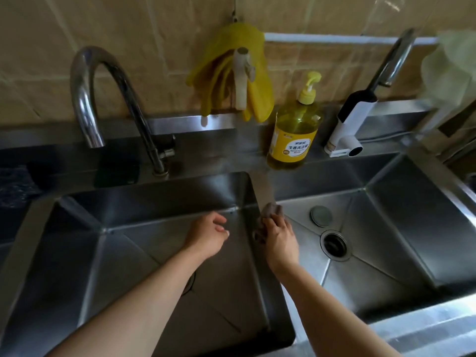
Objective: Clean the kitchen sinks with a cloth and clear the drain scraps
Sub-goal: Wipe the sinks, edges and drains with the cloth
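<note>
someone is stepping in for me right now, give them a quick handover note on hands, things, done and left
Right hand: grips the crumpled grey-brown cloth on the steel divider between the two sinks.
Left hand: holds nothing, fingers loosely curled over the left steel sink.
Right steel sink: round drain open, grey disc stopper lying beside it.
Done: cannot tell how much is wiped.
Left: finish wiping, check both drains for scraps.

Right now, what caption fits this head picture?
Right hand wipes the steel divider between two sinks with a grey-brown cloth; left hand hovers.
</note>
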{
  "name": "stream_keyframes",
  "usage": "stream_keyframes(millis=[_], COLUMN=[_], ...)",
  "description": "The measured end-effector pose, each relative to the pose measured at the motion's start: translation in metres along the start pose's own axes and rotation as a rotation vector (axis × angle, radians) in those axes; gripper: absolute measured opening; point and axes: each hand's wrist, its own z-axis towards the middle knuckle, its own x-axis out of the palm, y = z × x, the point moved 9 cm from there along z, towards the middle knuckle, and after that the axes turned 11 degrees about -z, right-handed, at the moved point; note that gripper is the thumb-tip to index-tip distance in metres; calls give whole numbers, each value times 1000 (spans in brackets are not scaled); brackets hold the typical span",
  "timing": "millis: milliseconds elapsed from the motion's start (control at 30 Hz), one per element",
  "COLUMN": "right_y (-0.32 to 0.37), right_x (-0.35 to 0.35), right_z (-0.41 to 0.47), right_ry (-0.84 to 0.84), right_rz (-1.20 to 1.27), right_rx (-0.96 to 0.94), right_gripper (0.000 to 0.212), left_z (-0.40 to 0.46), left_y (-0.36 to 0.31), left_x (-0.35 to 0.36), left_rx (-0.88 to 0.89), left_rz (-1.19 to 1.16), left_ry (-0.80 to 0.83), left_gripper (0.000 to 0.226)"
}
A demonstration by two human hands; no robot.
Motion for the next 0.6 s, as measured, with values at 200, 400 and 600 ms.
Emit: stream_keyframes(millis=[200, 400, 600], right_y=[-2, -13, -17], right_x=[-2, -10, 12], right_z=[-15, -16, -19], right_ry=[57, 27, 103], right_rz=[-86, -39, -30], right_rx=[23, 155, 134], right_gripper=[34, 45, 54], left_z=[5, 14, 27], left_y=[0, -6, 0], left_x=[16, 37, 45], left_rx=[-7, 38, 53], left_rz=[-5, -12, 12], left_ry=[35, 90, 140], left_gripper=[19, 19, 20])
